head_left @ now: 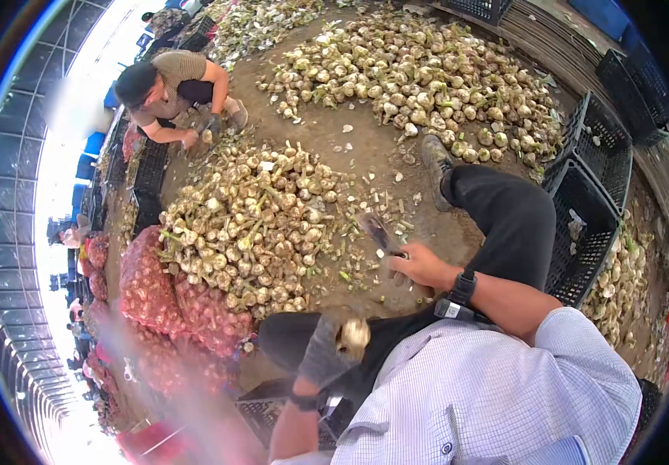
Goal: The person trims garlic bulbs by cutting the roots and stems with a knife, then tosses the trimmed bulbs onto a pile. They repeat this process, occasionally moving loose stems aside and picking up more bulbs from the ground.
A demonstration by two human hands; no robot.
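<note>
My left hand (324, 350) wears a grey glove and is closed around a garlic bulb (355, 334) in front of my knee. My bare right hand (424, 266) grips a knife (379, 231), its dark flat blade pointing away over the ground; motion blurs its edge. Beyond both hands lies a heap of garlic bulbs (249, 225), many with cut stem stubs. Trimmed stem pieces (346, 252) are scattered on the soil between the heap and my right hand.
A co-worker (172, 93) crouches at the heap's far side, handling garlic. A larger garlic pile (420, 74) spreads behind. Black plastic crates (582, 232) stand beside my right leg. Red mesh sacks (152, 283) of garlic lie at the left.
</note>
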